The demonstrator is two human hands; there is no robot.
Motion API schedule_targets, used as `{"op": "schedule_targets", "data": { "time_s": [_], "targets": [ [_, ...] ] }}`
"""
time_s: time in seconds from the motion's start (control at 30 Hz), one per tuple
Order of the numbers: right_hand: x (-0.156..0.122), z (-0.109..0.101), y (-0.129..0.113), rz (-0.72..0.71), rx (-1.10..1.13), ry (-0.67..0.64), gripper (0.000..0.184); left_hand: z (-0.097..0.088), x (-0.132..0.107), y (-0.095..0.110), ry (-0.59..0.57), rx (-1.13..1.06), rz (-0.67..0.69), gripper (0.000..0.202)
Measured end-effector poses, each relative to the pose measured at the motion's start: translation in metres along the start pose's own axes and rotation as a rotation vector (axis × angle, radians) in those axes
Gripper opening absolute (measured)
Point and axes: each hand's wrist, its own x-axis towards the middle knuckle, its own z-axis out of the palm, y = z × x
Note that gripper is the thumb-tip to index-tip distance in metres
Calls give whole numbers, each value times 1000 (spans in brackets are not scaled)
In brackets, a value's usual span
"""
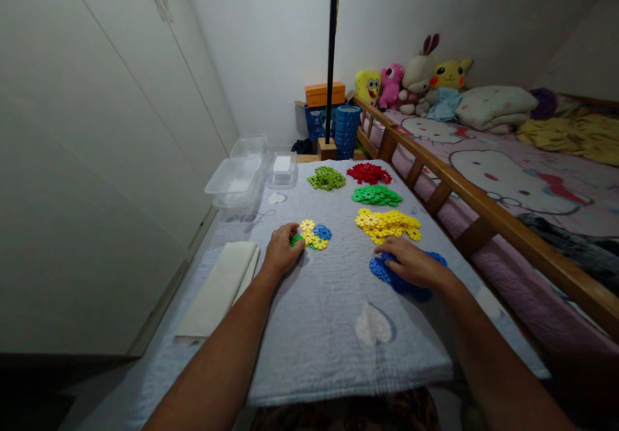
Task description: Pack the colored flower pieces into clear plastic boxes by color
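A small joined cluster of flat plastic flower discs, yellow, blue and green, lies on a pale blue quilted cloth. My left hand rests at the cluster's left edge, fingers curled on a green disc. My right hand lies palm down on a pile of blue discs, fingers bent into the pile; what they hold is hidden. Beyond it sit piles of yellow discs, green discs, red discs and light green discs.
Clear plastic containers stand at the cloth's far left, a folded cream cloth at the near left. A wooden bed rail runs along the right, with plush toys behind. A black pole and blue roller stand at the back.
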Motion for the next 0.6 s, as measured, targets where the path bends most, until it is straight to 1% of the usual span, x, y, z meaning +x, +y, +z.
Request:
{"op": "schedule_targets", "data": {
  "time_s": [0.1, 0.23, 0.5, 0.6],
  "targets": [
    [1, 0, -6, 5, -28, -51, 32, 0, 0, -1, 7, -10, 6, 39],
    [0, -3, -9, 8, -21, -79, 29, 0, 0, -1, 3, -14, 4, 38],
    [1, -6, -7, 3, -11, -64, 27, 0, -1, 0, -2, -16, 0, 40],
    [5, -8, -10, 16, -4, -39, 27, 0, -1, 0, -1, -18, -2, 40]
  ]
}}
